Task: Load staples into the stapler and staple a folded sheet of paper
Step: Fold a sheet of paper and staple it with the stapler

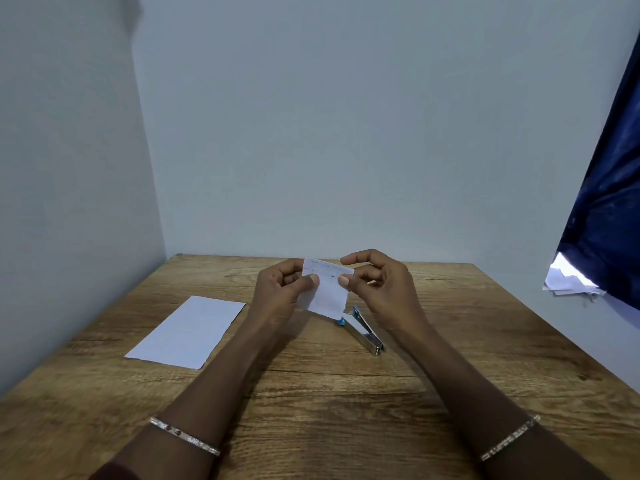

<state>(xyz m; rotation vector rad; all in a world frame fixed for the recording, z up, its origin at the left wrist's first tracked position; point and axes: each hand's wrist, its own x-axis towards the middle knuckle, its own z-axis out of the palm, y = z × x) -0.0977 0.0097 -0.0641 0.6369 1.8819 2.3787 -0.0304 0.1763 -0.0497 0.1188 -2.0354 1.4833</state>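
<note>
Your left hand (277,292) and right hand (377,289) pinch the folded paper (327,289) by its side edges, thumbs in front (short dark staple marks line its top). The stapler (363,330) lies on the table (311,393) just below your right fingers.

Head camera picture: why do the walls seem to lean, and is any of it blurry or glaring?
Head view: the wide-angle lens bends the walls and the table edges outward; soft, even light with faint shadows under the forearms; slight softness on the folded paper in the left hand and right hand, and on the stapler; no strong glare.
</note>
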